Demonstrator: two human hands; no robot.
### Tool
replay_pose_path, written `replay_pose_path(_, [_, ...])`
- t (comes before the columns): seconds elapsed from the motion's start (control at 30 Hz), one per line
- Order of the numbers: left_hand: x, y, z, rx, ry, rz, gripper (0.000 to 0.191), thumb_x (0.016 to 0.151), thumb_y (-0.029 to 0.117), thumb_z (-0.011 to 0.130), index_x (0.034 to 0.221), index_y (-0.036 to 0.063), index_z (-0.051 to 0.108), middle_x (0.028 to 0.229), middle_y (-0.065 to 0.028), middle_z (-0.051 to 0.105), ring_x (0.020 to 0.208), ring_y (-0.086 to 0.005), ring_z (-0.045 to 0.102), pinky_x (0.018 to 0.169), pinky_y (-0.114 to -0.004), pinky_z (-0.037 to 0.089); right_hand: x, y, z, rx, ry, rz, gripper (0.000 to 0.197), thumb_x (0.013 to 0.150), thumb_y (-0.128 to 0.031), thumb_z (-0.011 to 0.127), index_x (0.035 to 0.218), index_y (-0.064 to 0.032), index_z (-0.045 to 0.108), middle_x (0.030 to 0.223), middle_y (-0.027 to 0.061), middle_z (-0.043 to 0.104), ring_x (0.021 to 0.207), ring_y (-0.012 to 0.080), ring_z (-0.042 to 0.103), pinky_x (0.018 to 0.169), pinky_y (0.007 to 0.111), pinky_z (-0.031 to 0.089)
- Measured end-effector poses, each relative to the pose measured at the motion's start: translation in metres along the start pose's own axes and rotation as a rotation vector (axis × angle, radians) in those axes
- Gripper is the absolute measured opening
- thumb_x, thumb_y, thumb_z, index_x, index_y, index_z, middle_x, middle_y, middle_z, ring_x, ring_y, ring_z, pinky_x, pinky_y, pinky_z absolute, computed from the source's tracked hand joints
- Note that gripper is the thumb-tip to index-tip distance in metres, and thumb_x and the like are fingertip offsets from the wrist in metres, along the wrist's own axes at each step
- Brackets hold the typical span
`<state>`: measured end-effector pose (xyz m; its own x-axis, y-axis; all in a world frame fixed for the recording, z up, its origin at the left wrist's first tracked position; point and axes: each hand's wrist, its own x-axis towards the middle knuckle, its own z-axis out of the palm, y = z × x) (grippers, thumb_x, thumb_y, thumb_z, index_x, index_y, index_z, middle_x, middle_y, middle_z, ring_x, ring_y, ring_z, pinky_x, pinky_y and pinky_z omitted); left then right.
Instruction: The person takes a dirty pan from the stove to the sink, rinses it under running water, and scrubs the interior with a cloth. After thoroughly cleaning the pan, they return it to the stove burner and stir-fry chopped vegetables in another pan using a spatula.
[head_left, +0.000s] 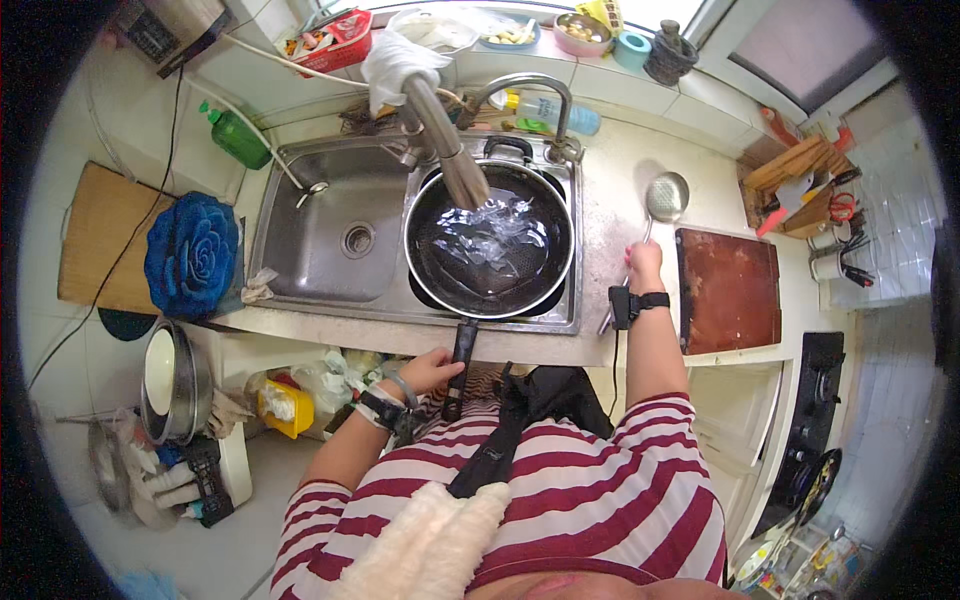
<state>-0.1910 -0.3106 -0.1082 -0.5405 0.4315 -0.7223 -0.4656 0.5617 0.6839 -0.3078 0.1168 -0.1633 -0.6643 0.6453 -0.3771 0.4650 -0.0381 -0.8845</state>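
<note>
A black wok (487, 289) with a pale rim stands over the right basin of the steel double sink (330, 225), clear water rippling inside it. Its long black handle (466, 341) points toward my body, and my left hand (429, 370) grips it with the thumb along its side. To the right, my right hand (645, 261) is closed around the handle of a metal skimmer ladle (667, 196), whose round bowl is just above or on the counter; I cannot tell which. A thick tap spout (461, 172) hangs over the wok.
Right of the ladle lies a reddish-brown cutting board (729, 291), with a wooden knife block (799, 187) behind it. A curved tap (559, 86) rises behind the wok. Food bowls (581, 36) and a stone mortar (670, 56) line the windowsill. A green bottle (238, 139) stands left.
</note>
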Motion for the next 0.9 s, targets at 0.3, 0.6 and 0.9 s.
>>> replay_pose_path(0.3, [-0.029, -0.018, 0.01, -0.217, -0.002, 0.096, 0.042, 0.083, 0.013, 0.058, 0.118, -0.0024, 0.042, 0.103, -0.0098, 0.058, 0.089, -0.014, 0.057, 0.078, -0.026, 0.045, -0.099, -0.05, 0.097, -0.313, -0.341, -0.553, 0.032, 0.072, -0.016, 0.06, 0.101, -0.0031, 0.058, 0.1, 0.0203, 0.057, 0.095, 0.0321, 0.053, 0.086, 0.038, 0.041])
replay_pose_path(0.6, [-0.053, -0.008, 0.024, -0.304, 0.105, 0.075, 0.052, 0.082, 0.021, 0.059, 0.125, 0.0001, 0.038, 0.115, -0.0144, 0.049, 0.105, -0.0192, 0.049, 0.087, -0.03, 0.041, -0.138, 0.002, 0.201, -1.294, -1.213, -0.742, 0.065, 0.077, -0.026, 0.056, 0.134, -0.0101, 0.029, 0.137, 0.0206, 0.026, 0.128, 0.0401, 0.017, 0.103, 0.043, 0.025])
replay_pose_path(0.9, [-0.083, -0.064, 0.024, -0.383, 0.295, 0.047, 0.048, 0.082, 0.014, 0.057, 0.123, -0.0026, 0.037, 0.106, -0.0137, 0.053, 0.099, -0.0191, 0.053, 0.086, -0.03, 0.043, -0.094, -0.002, 0.194, -1.153, -0.452, -0.676, 0.057, 0.069, -0.023, 0.066, 0.115, 0.0044, 0.046, 0.114, 0.028, 0.047, 0.107, 0.0375, 0.045, 0.092, 0.038, 0.038])
